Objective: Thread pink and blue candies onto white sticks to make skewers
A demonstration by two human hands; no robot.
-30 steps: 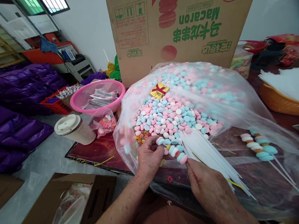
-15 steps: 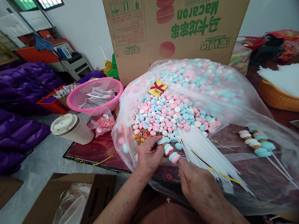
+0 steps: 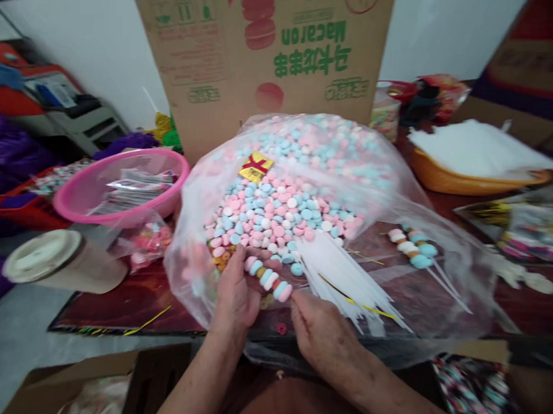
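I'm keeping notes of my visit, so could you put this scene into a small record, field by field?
Left hand: open, cupped by the left end of a candy skewer
Right hand: pinching its right end
Middle: clear plastic bag, loose candies in pink, blue and white, white sticks
Right side: two more skewers, lying down
Left side: pink basket, lidded cup
Behind: cardboard box, printing upside down
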